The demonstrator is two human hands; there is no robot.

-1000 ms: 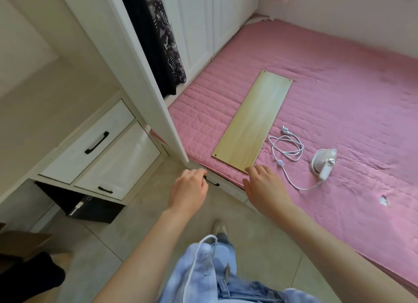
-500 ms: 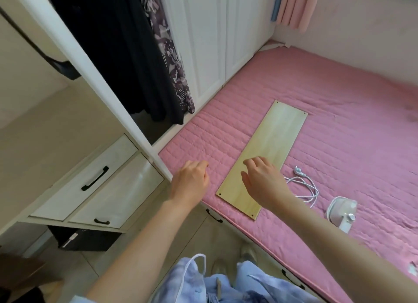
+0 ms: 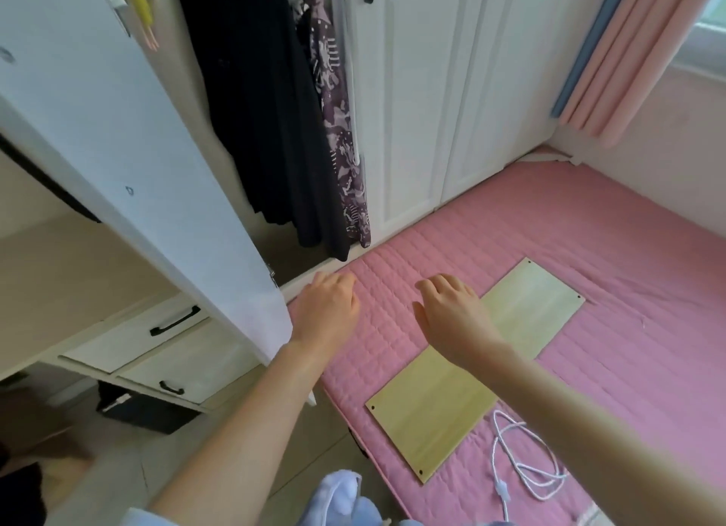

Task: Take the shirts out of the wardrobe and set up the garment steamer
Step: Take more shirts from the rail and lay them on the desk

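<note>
Head view: left hand and right hand reach forward over the pink mattress, fingers loosely curled, holding nothing.

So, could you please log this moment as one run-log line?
left hand: open, empty | right hand: open, empty | dark garments: hanging in wardrobe | white cord: on pink mattress

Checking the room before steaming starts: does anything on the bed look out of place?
Yes: a pale wooden board with corner screw holes lies flat on the pink quilted mattress, odd for a bed. A loose white power cord sprawls beside it.
</note>
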